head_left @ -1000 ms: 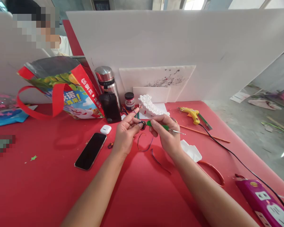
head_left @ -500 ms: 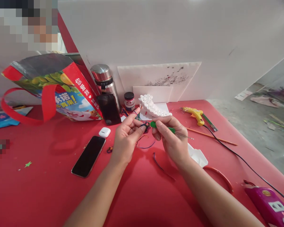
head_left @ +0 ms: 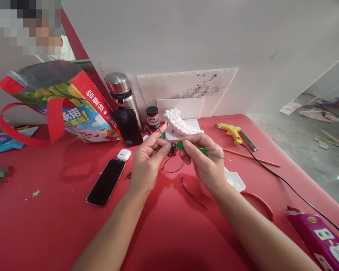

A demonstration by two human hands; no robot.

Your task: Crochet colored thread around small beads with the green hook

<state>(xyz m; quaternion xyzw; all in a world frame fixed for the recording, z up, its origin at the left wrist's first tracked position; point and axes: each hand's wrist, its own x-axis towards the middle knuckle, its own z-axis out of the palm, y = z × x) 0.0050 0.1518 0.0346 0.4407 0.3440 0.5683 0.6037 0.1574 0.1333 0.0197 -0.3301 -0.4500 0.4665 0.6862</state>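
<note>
My left hand [head_left: 146, 162] is closed, its thumb and fingers pinching a small dark knotted bundle of cord [head_left: 173, 149]. A thin purple strand [head_left: 160, 130] passes by its raised index finger, and other loose ends hang below. My right hand [head_left: 204, 158] is closed around a green-handled tool [head_left: 196, 148] with a thin metal shaft pointing right. The butt of the green handle is close against the cord bundle; whether they touch, I cannot tell. A loose purple cord [head_left: 192, 194] lies on the red table below the hands.
Beyond the hands stand a steel flask [head_left: 121, 90], an upright phone [head_left: 128, 127], a jar [head_left: 152, 117] and a white flowery piece [head_left: 182, 122]. On the left lie a phone [head_left: 106, 183] and a white case [head_left: 124, 154]; on the right, a yellow glue gun [head_left: 228, 131] and a pink power strip [head_left: 318, 235].
The view has shifted slightly. My left fingertips have changed their pinch a little, showing more of the cord bundle. The right hand keeps the same hold on the green-handled tool.
</note>
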